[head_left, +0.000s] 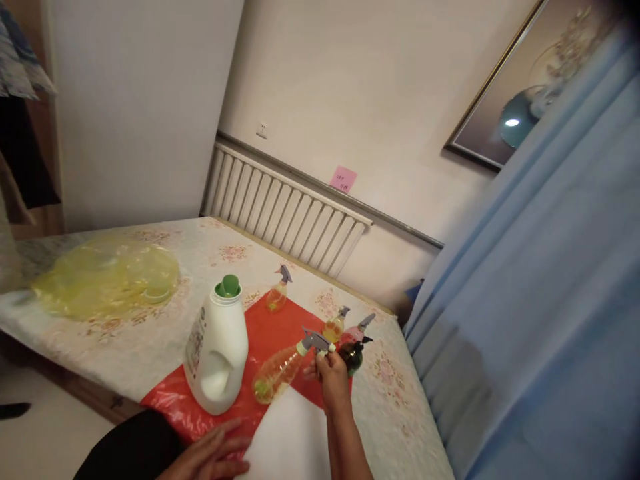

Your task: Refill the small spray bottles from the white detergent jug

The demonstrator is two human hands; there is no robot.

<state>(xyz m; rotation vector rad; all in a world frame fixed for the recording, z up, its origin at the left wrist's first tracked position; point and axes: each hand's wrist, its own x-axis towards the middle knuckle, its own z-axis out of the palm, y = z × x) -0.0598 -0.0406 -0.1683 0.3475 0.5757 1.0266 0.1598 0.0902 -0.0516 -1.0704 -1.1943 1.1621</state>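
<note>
My right hand [334,375] is closed at the grey trigger head of a clear spray bottle [280,372]. The bottle tilts, its base towards the left, above a red plastic sheet [267,333]. Low in the view, my left hand [213,455] has its fingers stretched out and holds nothing. It is over the sheet's near edge, beside a white surface [290,433]. A large white jug [223,363] stands upright on the sheet, with a green piece [230,285] in its uncapped mouth. Just beyond my right hand is a dark spray bottle [351,359].
More small spray bottles stand around: a clear one [277,297] at the back, a yellowish one [334,327] and a pink one [354,333]. A yellow plastic bag [110,277] lies left on the flowered cover [200,243]. A radiator [290,207] and blue curtain [540,287] border it.
</note>
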